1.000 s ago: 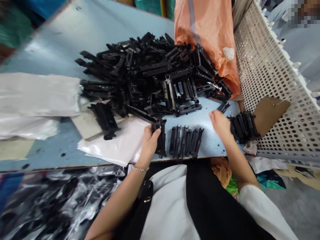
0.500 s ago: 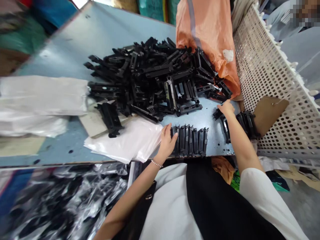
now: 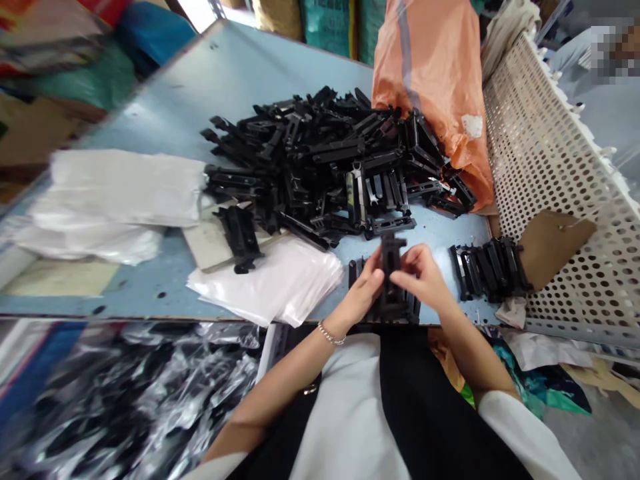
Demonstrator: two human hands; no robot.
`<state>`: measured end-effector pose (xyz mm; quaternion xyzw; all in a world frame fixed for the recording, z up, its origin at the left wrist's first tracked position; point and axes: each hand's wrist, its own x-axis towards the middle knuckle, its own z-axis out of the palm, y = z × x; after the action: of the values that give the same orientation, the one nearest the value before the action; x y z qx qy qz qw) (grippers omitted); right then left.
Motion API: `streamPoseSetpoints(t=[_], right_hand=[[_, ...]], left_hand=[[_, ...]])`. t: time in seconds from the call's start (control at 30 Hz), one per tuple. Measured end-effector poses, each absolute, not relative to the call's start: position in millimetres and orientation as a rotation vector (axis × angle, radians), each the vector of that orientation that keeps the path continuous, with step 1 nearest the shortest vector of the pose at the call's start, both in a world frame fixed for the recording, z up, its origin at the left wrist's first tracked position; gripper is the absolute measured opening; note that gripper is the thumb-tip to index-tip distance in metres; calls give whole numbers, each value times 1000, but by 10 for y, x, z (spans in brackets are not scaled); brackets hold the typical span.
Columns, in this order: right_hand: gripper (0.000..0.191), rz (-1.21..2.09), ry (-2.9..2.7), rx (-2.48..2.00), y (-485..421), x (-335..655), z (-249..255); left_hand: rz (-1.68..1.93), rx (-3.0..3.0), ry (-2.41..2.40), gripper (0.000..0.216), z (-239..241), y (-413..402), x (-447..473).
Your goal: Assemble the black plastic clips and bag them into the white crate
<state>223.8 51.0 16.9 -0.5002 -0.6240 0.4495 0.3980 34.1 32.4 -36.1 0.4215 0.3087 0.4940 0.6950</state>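
Left hand (image 3: 364,293) is gripping the black part (image 3: 393,283) over a similar row (image 3: 353,272) at the bench's (image 3: 440,233) near edge; probably light, stiff, slick, favouring mid-side holds. Right hand (image 3: 425,277) is gripping the opposite side.

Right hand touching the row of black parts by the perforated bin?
No, the right hand is on the held black part with the left hand, apart from that row.

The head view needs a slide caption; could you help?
Left hand and right hand hold a black part near a dark pile.
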Motion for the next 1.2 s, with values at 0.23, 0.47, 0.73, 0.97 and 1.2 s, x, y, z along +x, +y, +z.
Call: streamPoseSetpoints(t=[0.23, 0.47, 0.73, 0.97, 1.2], right_hand=[[33, 624, -2033, -1371, 465, 2293, 299], [52, 1253, -1660, -1362, 695, 2010, 119], [45, 896, -2452, -1228, 262, 1755, 145], [44, 1557, -2093, -1231, -16, 1765, -80], [57, 446, -1975, -1945, -143, 2373, -547]], left_hand=[[899, 906, 822, 57, -115, 323, 256], [967, 1062, 983, 58, -213, 342, 314], [1112, 765, 979, 38, -49, 498, 88], [1143, 878, 1026, 46, -122, 282, 12], [1005, 879, 1341, 57, -700, 196, -278]])
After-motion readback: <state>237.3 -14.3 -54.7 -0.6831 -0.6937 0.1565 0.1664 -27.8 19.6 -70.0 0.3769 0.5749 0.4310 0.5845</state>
